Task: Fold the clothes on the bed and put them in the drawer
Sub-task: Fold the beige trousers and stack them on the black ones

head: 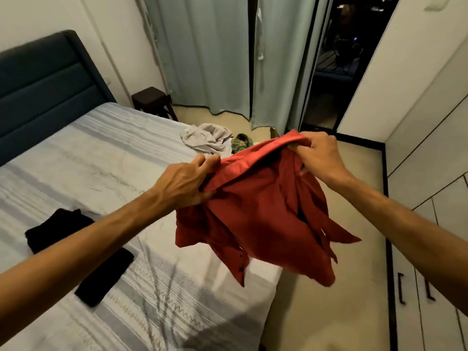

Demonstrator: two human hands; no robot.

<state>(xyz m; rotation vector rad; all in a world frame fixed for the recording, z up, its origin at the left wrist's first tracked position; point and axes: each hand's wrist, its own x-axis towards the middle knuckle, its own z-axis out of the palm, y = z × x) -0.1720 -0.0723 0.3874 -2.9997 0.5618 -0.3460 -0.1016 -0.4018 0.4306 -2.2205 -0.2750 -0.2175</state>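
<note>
Currently mid-task: left hand & right hand each grasp the crumpled red button-up shirt, held above the striped grey bed, unfolded. Black folded garments look done; grey/green clothes pile remains. Nothing visibly in a drawer yet.

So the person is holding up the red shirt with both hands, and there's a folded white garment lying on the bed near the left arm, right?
Not quite: the folded garment is black, not white, as the head view shows. The rest holds: the left hand and right hand both hold up the red shirt over the bed.
</note>
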